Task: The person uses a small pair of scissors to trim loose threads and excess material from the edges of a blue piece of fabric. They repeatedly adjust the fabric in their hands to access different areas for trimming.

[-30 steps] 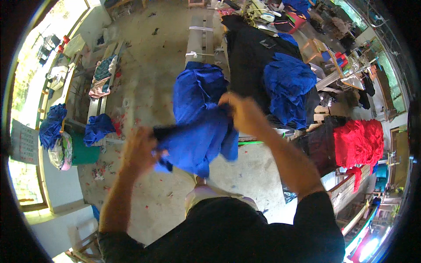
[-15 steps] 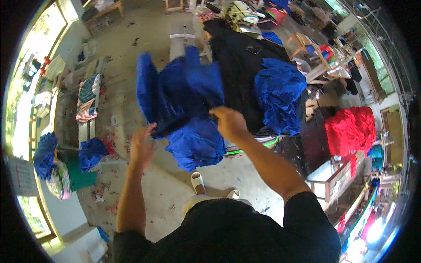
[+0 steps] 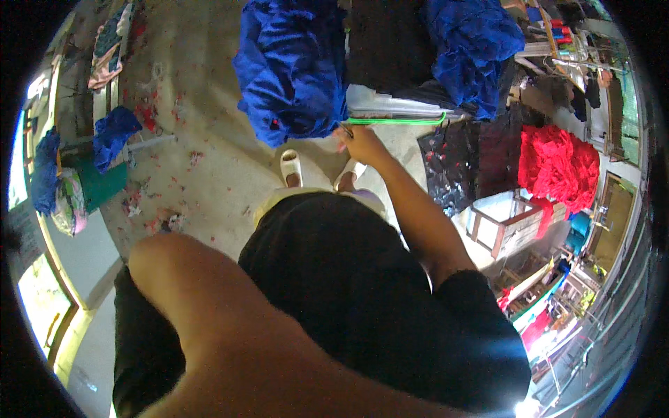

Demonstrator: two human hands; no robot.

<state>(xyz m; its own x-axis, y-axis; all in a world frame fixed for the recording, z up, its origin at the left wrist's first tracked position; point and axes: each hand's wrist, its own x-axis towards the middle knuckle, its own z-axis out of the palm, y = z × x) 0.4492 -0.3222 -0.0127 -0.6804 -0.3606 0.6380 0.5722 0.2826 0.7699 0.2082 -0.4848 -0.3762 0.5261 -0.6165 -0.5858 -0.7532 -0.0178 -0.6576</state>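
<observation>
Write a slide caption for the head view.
Right hand at a green hanger beside hanging blue cloth; left forearm raised.

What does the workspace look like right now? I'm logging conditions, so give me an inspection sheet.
Surface: concrete floor, stained, red scraps scattered.
Job's things: blue garment hanging in front; green hanger beside it.
Clutter: second blue pile, red cloth heap, black fabric, blue cloth at left.
Hands: right hand at the hanger's end, grip unclear; left hand out of view, forearm raised close.
Cables: nothing seen.
Surroundings: wooden crate, bright doorway at left.
</observation>
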